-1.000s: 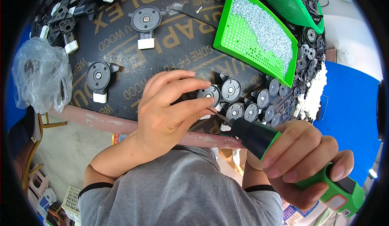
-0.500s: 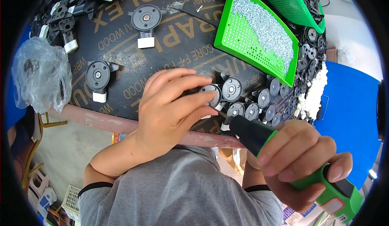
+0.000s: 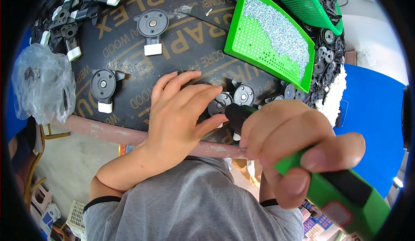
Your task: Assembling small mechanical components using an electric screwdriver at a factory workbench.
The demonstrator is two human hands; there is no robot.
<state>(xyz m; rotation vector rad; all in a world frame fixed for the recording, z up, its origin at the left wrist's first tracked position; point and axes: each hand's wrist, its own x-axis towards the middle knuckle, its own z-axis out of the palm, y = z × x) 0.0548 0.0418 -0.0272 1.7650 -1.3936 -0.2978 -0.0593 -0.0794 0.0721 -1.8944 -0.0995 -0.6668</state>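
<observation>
My left hand (image 3: 175,109) reaches over the dark table, thumb and index finger gripping the sides of a round dark grey plastic part (image 3: 220,104). In my right hand (image 3: 294,139) is a green and black electric screwdriver (image 3: 361,197), held slantwise. Its black nose points at the face of the gripped part, the bit meeting it near the middle; a screw there cannot be made out. Right beside it lies a second round part (image 3: 244,95). More such parts are partly hidden behind my right hand.
A green perforated tray (image 3: 263,66) of silver screws lies beyond my hands. Two round parts with white ends, a near one (image 3: 103,84) and a far one (image 3: 152,23), sit at left. A clear plastic bag (image 3: 45,83) rests by the left edge. Black parts pile up at far left and right.
My right hand has brought the screwdriver up and left, so its bit now meets the gripped part. My left hand stays on that part, its fingers shifted slightly.
</observation>
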